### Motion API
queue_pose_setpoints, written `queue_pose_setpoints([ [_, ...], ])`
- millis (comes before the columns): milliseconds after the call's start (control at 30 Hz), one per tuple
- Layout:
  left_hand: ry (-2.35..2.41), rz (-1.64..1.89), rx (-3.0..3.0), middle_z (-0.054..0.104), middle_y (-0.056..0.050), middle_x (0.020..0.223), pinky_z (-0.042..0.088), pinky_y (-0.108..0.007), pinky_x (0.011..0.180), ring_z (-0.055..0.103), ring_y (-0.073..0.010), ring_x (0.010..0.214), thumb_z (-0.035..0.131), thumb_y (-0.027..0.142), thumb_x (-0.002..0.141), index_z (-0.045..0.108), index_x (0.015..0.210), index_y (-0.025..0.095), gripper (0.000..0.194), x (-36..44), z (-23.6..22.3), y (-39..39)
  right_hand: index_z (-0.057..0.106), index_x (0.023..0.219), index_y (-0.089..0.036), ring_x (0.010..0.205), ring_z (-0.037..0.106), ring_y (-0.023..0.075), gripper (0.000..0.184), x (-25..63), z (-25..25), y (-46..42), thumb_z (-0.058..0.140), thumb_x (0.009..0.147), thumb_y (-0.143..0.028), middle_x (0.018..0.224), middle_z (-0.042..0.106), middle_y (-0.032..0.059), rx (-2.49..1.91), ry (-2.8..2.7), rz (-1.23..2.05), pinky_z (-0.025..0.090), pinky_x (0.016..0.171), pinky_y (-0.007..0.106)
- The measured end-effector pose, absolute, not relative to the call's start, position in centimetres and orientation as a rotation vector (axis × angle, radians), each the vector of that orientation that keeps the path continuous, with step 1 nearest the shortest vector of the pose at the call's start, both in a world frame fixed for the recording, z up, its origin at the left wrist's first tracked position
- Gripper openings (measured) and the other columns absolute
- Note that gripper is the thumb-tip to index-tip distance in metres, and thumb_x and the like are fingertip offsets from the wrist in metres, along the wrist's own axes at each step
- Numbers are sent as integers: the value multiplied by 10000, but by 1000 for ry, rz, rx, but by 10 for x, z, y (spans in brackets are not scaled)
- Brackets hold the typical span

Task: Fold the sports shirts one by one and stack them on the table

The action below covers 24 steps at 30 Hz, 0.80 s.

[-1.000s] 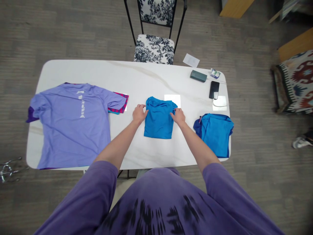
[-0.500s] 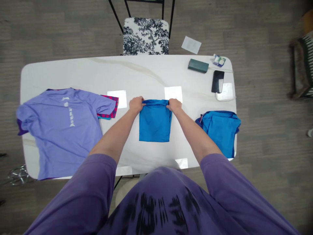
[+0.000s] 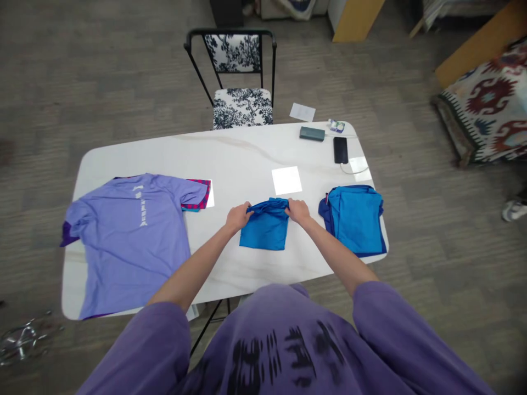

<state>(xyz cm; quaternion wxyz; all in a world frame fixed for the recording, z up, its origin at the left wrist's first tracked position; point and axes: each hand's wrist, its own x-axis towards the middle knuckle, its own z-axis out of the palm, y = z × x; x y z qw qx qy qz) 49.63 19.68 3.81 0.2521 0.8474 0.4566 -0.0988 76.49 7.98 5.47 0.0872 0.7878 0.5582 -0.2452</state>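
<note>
A bright blue folded shirt lies on the white table in front of me. My left hand pinches its far left corner, and my right hand grips the far right corner. Between the two hands the far edge is bunched and slightly lifted, while the near part rests flat. To the right is a stack of folded blue clothes, with darker blue fabric underneath. At left, a lavender T-shirt with white print is spread out over other garments, and a red checked sleeve shows from below it.
The white table carries a dark green case, a phone with a cable, and a small packet at its far right. A chair with a patterned seat stands beyond the far edge. Bright light patches fall on the tabletop.
The blue shirt's far edge has been drawn toward me and now looks more bunched, its flat part shorter. Both hands keep their hold. My head view has tilted up, showing more floor and chair.
</note>
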Motion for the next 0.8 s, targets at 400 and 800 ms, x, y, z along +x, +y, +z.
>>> queue_pose_setpoints([
  [400,639,-1,1893,706,6,908,522,-337,768,670,-206,824,487,509,1032,554,1094,303,225,469,189,11,580,1010,-239,826,664,217,87,756,193,-205,599,987,-320,856,705,20,2739,1703,-857,366,734,280],
  [800,437,40,1780,668,-9,938,531,-312,724,624,-182,828,600,535,976,622,1082,258,298,750,213,-62,667,1071,-230,806,623,205,234,1050,247,-306,617,894,-375,906,707,9,2891,1704,-1100,463,747,300],
])
